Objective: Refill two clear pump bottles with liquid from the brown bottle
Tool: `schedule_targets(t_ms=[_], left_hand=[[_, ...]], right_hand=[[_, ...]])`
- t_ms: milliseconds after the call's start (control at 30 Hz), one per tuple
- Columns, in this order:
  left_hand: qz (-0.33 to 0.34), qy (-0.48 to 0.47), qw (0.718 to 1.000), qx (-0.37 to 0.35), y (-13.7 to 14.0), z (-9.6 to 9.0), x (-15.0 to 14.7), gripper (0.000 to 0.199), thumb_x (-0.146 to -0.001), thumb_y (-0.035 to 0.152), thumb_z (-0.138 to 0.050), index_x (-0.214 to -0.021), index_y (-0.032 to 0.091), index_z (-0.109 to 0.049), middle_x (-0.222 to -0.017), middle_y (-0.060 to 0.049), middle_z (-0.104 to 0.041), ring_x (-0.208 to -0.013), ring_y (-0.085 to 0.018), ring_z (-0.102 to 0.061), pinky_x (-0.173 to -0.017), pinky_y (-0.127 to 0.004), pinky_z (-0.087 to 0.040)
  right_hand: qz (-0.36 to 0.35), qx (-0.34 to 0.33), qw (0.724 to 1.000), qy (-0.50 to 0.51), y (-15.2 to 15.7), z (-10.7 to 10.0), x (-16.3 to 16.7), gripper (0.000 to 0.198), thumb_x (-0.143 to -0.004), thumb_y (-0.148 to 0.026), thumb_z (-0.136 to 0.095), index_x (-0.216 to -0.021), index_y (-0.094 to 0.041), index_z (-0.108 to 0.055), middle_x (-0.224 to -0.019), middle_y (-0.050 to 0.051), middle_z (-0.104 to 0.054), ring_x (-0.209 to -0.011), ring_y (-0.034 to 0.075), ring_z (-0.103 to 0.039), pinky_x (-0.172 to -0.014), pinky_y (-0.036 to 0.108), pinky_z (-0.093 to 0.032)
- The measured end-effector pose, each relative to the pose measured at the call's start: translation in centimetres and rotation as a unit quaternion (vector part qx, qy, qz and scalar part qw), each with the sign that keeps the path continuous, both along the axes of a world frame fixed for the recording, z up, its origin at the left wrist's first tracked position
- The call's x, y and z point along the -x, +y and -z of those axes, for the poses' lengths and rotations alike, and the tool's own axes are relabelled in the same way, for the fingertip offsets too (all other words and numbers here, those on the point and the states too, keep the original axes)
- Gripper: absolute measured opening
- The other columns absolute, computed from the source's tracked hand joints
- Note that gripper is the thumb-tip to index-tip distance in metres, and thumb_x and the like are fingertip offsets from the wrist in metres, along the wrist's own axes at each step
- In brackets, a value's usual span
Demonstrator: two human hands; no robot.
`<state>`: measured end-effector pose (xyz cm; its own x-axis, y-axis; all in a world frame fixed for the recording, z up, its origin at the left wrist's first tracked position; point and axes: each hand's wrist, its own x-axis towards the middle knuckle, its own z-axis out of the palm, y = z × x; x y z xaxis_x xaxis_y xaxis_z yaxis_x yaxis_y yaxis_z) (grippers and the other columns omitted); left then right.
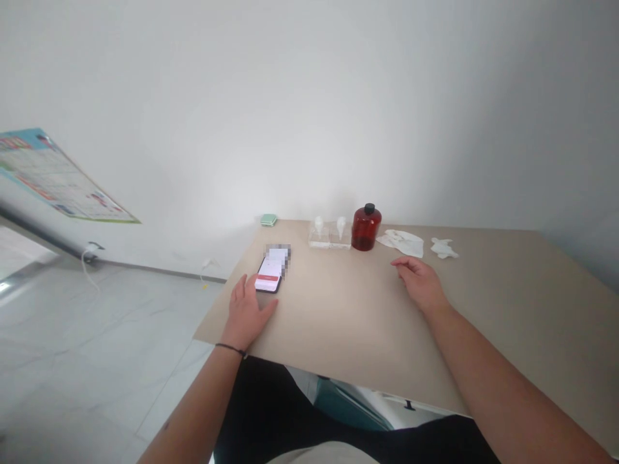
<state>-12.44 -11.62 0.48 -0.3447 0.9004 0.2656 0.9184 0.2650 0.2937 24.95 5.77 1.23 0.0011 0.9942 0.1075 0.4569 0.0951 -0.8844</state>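
Note:
My left hand [245,314] lies on the tabletop with its fingers apart, and nothing is in it. Just beyond its fingertips lies a smartphone [271,270], screen up and lit, with a red bar across the display; part of it is blurred out. On the other side of the table rests my right hand [420,281], its fingers bent and drawn together toward the thumb. I see nothing held between them. Beyond this hand lie a crumpled white tissue [406,243] and a smaller wad of tissue [443,248].
Along the wall stand a dark red bottle [366,229] with a black cap, a clear container [329,241] with two white bulb-shaped tops, and a small green case [268,220]. The beige table [333,316] ends at my lap. A poster [58,177] hangs at the left.

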Motion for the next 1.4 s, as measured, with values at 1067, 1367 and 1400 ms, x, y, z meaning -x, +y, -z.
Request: schedule_targets(t_ms=[1067,1367,1400], left_hand=[[-0.021,0.027,0.997,0.071,0.5,-0.4,-1.0,0.063,-0.093,0.048,-0.048,-0.149,0.02,-0.039,-0.156,-0.023,-0.034,-0.146,-0.042,-0.032,-0.115,-0.056,-0.031],[-0.018,0.038,0.996,0.083,0.4,-0.6,-1.1,0.058,-0.094,0.048,-0.046,-0.144,0.02,-0.045,-0.156,-0.023,-0.034,-0.145,-0.042,-0.033,-0.116,-0.055,-0.031],[-0.017,0.039,0.995,0.084,0.4,-0.5,-1.1,0.058,-0.094,0.049,-0.046,-0.144,0.019,-0.045,-0.155,-0.023,-0.034,-0.145,-0.042,-0.034,-0.116,-0.055,-0.031]], right_hand=[[0.006,-0.013,0.999,-0.048,-0.2,-0.3,0.1,0.026,-0.078,-0.038,-0.055,-0.089,-0.02,-0.07,-0.06,-0.002,-0.054,-0.053,0.014,-0.048,-0.053,0.028,-0.036],[0.007,-0.001,0.999,-0.033,-0.2,-0.1,0.1,0.026,-0.077,-0.038,-0.054,-0.089,-0.021,-0.07,-0.057,-0.003,-0.052,-0.05,0.014,-0.045,-0.05,0.028,-0.033],[0.005,0.0,0.999,-0.033,-0.3,-0.2,0.1,0.026,-0.078,-0.039,-0.053,-0.089,-0.021,-0.069,-0.057,-0.004,-0.051,-0.05,0.014,-0.045,-0.05,0.028,-0.033]])
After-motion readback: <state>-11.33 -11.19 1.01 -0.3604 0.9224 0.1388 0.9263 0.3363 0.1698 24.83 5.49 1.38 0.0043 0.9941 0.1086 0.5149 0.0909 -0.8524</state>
